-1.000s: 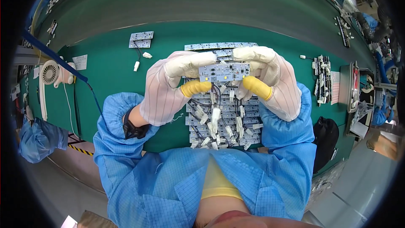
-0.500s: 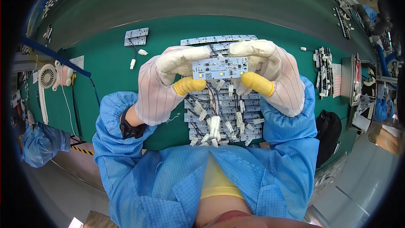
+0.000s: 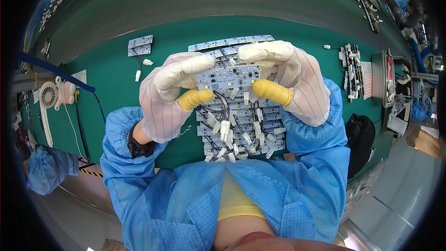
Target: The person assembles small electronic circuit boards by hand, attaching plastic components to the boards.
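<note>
Both my hands wear white mesh gloves with yellow thumb cots. My left hand (image 3: 169,95) and my right hand (image 3: 290,81) hold a small white rectangular circuit board (image 3: 227,77) between them, each pinching one end, raised above the green bench (image 3: 111,74). Black wires with white plug connectors (image 3: 225,130) hang from the board. Below it, a stack of similar white boards with wires and connectors (image 3: 246,135) lies on the bench near my body.
A couple of boards with a wired connector (image 3: 140,46) lie at the far left of the bench, and a row of boards (image 3: 230,42) sits behind my hands. More boards (image 3: 353,69) and a tray (image 3: 388,79) stand at the right. A small white fan (image 3: 48,97) is at the left.
My hands have lifted the board slightly higher and closer to the camera, keeping hold of both ends. The stack below has stayed put.
</note>
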The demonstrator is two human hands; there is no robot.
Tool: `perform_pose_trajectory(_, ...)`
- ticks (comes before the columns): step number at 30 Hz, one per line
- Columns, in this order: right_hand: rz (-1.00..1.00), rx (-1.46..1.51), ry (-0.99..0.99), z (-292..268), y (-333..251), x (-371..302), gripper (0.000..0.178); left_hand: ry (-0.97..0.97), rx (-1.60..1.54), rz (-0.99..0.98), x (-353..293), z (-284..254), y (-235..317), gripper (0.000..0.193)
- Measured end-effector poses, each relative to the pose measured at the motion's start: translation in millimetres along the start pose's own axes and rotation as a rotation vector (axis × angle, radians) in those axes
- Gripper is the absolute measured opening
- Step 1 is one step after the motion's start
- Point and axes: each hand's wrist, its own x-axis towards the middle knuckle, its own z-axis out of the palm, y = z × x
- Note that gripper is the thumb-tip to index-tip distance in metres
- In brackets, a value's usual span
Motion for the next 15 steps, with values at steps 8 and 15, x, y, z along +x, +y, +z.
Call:
perform_pose_trajectory(8, 0.027, -0.083, -0.028, -1.3, -3.1, 1.4, 0.049, 0.014, -0.148, -0.109, 1.7, 4.0, 5.7, 0.045)
perform_pose_trajectory(15, 0.056, 0.044, 0.024, 4.3, -3.1, 1.3, 0.052, 0.011, 0.044, 0.008, 3.1, -0.9, 2.5, 0.044)
